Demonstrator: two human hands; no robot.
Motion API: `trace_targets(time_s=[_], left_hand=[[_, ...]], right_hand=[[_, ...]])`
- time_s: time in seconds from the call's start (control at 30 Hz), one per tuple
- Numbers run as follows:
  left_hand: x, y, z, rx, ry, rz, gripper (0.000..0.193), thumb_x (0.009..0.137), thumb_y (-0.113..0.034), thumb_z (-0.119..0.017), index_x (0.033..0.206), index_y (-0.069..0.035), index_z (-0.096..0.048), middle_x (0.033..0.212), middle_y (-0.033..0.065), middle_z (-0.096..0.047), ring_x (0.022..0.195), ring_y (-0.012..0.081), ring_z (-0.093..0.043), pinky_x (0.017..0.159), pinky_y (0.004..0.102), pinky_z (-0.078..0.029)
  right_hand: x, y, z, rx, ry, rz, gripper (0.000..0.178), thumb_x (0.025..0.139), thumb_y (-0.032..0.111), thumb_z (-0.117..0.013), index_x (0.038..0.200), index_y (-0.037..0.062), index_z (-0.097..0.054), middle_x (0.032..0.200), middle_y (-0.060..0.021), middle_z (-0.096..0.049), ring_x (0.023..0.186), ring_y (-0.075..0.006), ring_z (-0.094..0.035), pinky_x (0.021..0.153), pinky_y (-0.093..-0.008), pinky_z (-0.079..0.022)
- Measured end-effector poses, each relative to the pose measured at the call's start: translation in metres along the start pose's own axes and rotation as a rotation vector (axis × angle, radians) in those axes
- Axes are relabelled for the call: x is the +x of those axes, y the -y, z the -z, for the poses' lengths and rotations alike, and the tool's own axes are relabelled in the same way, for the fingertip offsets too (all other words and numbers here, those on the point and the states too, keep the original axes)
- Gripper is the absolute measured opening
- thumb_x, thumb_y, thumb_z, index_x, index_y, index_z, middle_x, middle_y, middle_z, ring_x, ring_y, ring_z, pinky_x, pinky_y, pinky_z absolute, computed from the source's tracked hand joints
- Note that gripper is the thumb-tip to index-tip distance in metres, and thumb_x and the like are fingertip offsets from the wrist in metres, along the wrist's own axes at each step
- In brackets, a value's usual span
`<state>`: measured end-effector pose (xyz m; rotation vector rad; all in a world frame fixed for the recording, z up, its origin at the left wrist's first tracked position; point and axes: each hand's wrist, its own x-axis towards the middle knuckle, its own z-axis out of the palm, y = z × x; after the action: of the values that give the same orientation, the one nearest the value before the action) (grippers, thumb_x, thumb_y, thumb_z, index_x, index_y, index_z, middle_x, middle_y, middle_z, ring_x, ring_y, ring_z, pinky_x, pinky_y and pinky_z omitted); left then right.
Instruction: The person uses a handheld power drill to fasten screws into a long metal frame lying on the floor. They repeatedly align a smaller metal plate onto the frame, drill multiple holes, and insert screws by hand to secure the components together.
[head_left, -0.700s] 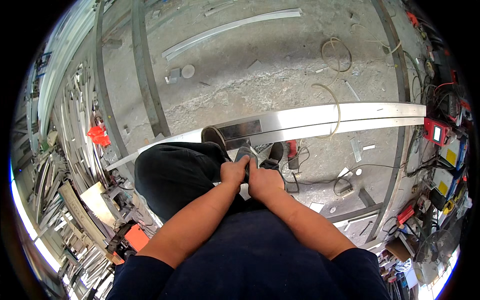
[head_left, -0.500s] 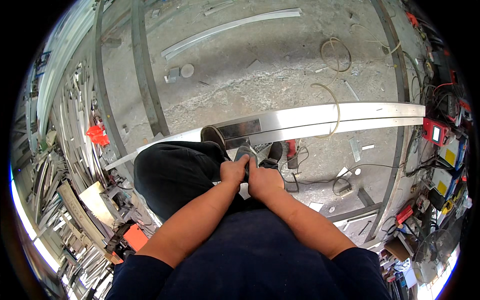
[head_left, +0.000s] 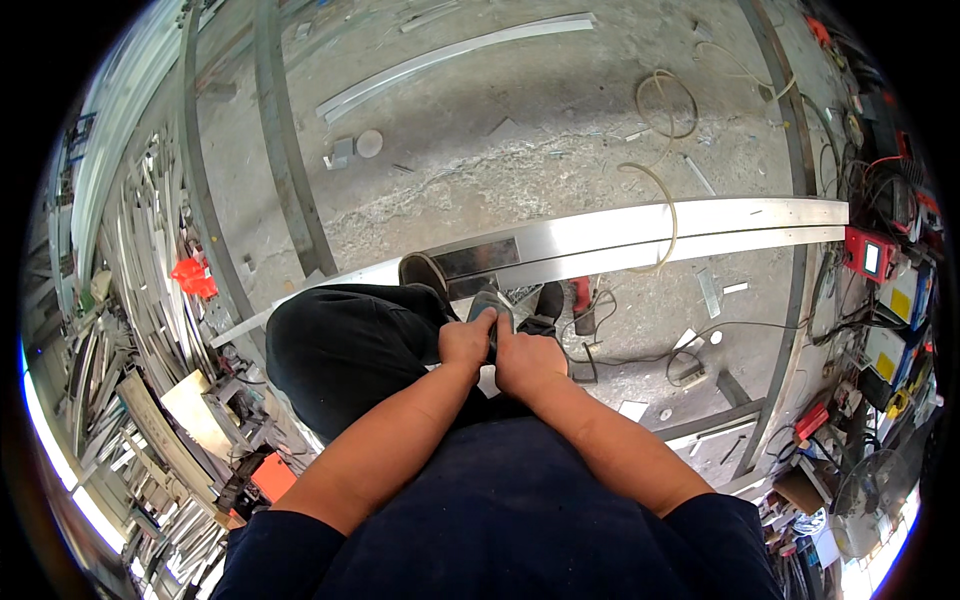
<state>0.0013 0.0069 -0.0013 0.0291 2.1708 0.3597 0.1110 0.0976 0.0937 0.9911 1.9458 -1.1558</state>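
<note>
My left hand (head_left: 464, 341) and my right hand (head_left: 530, 362) are closed side by side round a grey hand-held tool (head_left: 487, 303), shaped like an angle grinder. Both thumbs lie along its top, and my fingers hide most of its body. Its far end points at the near edge of a long silvery metal profile (head_left: 600, 232) that crosses in front of me. I cannot tell whether the tool touches the metal. A dark plate-like patch (head_left: 478, 258) shows on the profile near my shoe (head_left: 424, 272), which rests on or against it.
Steel rails (head_left: 285, 150) run along the floor at left, another rail (head_left: 797, 140) at right. A red tool (head_left: 583, 303) with a black cable lies beyond my right hand. A thin hose (head_left: 668, 215) loops over the profile. Metal offcuts (head_left: 150, 430) pile up at left; a red machine (head_left: 870, 255) stands at right.
The whole view has shifted slightly, with the floor and profile a little higher and further left. My hands keep the same hold on the tool.
</note>
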Motion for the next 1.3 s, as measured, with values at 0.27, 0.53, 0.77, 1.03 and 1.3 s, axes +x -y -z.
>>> trace_targets(time_s=[0.27,0.53,0.77,1.03,1.3], left_hand=[[-0.002,-0.001,0.004,-0.098,0.044,0.013,0.051,0.081,-0.039,-0.081,0.080,0.011,-0.071,0.081,0.0158,-0.071,0.069,0.0235,-0.065,0.066,0.0415,-0.050],[0.003,0.007,0.000,-0.105,0.048,0.042,0.050,0.082,-0.038,-0.082,0.082,0.011,-0.071,0.083,0.0152,-0.071,0.068,0.0233,-0.064,0.065,0.0420,-0.050],[-0.007,0.002,0.002,-0.256,0.080,0.085,0.047,0.081,-0.038,-0.082,0.079,0.008,-0.070,0.081,0.0135,-0.069,0.066,0.0239,-0.063,0.062,0.0425,-0.050],[-0.022,-0.012,0.005,-0.333,0.106,0.074,0.054,0.080,-0.040,-0.081,0.077,0.012,-0.068,0.077,0.0166,-0.069,0.064,0.0249,-0.064,0.061,0.0442,-0.051],[-0.020,-0.006,0.005,-0.387,0.151,0.120,0.050,0.083,-0.034,-0.081,0.099,0.011,-0.067,0.094,0.0151,-0.067,0.074,0.0264,-0.065,0.063,0.0435,-0.053]], right_hand=[[0.001,0.000,-0.002,0.007,-0.029,0.017,0.064,0.084,0.013,-0.063,0.142,-0.0011,-0.039,0.097,-0.0224,-0.075,0.088,-0.0377,-0.075,0.077,-0.0489,-0.059],[0.003,-0.004,-0.006,-0.018,-0.037,0.029,0.064,0.086,0.014,-0.062,0.144,-0.0006,-0.039,0.097,-0.0221,-0.075,0.086,-0.0375,-0.075,0.076,-0.0486,-0.059],[0.002,-0.006,-0.007,-0.035,-0.043,0.049,0.062,0.087,0.015,-0.061,0.143,0.0011,-0.040,0.097,-0.0215,-0.075,0.086,-0.0370,-0.075,0.076,-0.0481,-0.059],[0.000,-0.010,-0.011,-0.045,-0.082,0.047,0.057,0.086,0.015,-0.062,0.138,0.0025,-0.044,0.095,-0.0217,-0.075,0.085,-0.0369,-0.075,0.075,-0.0491,-0.059],[-0.007,-0.009,-0.014,-0.068,-0.131,0.079,0.057,0.086,0.014,-0.063,0.139,0.0024,-0.044,0.095,-0.0210,-0.076,0.086,-0.0371,-0.075,0.075,-0.0496,-0.059]])
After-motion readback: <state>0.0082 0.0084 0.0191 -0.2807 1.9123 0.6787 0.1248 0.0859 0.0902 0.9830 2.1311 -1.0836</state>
